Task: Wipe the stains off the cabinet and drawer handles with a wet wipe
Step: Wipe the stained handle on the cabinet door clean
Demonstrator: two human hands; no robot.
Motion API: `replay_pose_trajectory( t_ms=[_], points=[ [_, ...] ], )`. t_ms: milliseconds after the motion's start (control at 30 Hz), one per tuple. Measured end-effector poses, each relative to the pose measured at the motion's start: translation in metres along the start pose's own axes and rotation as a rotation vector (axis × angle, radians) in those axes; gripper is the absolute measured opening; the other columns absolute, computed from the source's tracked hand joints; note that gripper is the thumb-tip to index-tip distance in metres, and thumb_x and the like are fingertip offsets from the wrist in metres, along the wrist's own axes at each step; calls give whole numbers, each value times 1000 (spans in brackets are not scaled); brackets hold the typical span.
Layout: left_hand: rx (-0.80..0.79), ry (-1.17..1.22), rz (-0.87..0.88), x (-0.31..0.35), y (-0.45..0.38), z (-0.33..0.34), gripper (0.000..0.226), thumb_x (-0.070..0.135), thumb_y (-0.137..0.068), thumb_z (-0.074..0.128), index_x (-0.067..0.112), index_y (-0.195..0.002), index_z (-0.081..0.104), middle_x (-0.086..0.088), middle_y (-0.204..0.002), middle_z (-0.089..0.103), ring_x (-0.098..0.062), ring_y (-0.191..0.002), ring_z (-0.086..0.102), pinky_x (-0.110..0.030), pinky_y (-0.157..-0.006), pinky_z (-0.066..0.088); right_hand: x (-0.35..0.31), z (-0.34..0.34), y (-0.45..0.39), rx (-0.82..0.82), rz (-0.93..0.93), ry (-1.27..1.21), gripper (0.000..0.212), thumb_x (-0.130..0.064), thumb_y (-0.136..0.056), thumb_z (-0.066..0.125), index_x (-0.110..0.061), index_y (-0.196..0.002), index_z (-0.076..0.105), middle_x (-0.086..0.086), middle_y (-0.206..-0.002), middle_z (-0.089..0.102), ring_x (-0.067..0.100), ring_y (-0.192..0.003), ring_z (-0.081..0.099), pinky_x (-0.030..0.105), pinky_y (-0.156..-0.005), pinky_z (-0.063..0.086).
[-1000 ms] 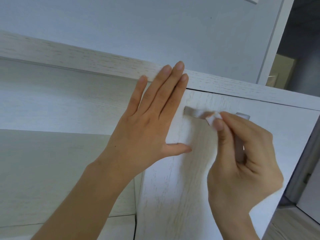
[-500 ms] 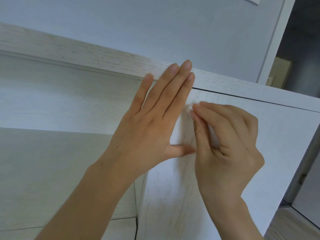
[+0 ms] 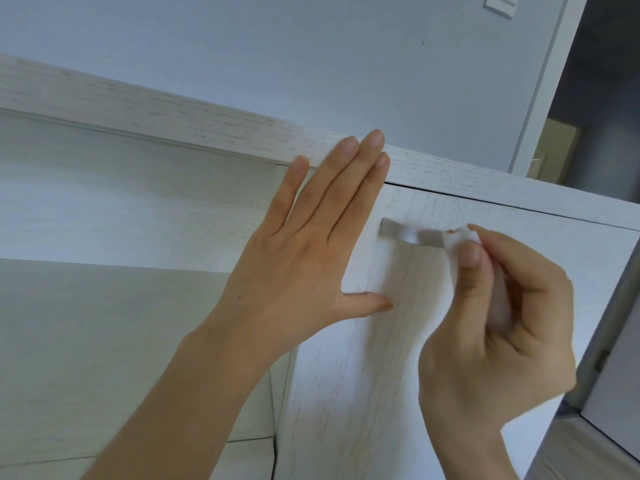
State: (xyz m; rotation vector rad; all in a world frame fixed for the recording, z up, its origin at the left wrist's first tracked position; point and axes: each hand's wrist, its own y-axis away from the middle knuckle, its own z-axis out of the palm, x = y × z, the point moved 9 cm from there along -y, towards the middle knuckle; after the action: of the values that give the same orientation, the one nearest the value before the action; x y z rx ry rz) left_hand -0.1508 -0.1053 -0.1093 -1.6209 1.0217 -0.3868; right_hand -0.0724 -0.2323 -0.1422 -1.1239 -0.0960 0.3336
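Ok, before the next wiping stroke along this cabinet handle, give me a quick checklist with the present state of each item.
1. Wet wipe pinched in right hand: ok.
2. Wipe touching the handle: ok, at the right end of its visible part.
3. Left hand flat on the cabinet door, bracing it: ok.
4. Left fingers clear of the handle: ok, just left of it.
5. Stains gone from the exposed stretch: cannot tell, image is blurred.
6. Handle's right end clean: cannot tell, hidden by the right hand.
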Motion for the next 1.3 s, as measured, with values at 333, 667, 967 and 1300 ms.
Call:
replay_pose_trajectory(
  t_ms=[333,667,967,1300],
  points=[
    [13,7,-14,-1,1,1,118,70,-65,64,3,-149,17,-9,-157,17,-22,-145,11,-35,-119,-7,-2,14,7,-88,106,3,14,-9,-88,65,-21,-95,61,-9,-90,61,24,-76,64,37,-67,53],
    [29,-9,-6,-1,1,1,117,70,-66,65,3,-149,17,-10,-157,17,-23,-145,11,-36,-118,-8,-7,18,-1,-108,-10,137,11,-5,-82,72,-4,-93,71,-1,-88,48,-8,-81,47,5,-74,38],
    [50,-73,0,1,1,0,111,71,-71,56,3,-149,18,-11,-157,18,-24,-145,12,-39,-119,-3,-3,14,-4,-123,-76,199,9,-5,-82,73,-2,-91,72,1,-85,51,8,-75,53,8,-70,41],
    [-28,-153,-32,7,2,0,120,75,-65,53,-3,-148,15,-19,-156,14,-31,-145,9,-47,-117,-2,19,-4,-13,-100,22,199,10,-5,-82,73,-7,-91,72,-2,-87,54,25,-79,57,14,-71,41]
  ],
)
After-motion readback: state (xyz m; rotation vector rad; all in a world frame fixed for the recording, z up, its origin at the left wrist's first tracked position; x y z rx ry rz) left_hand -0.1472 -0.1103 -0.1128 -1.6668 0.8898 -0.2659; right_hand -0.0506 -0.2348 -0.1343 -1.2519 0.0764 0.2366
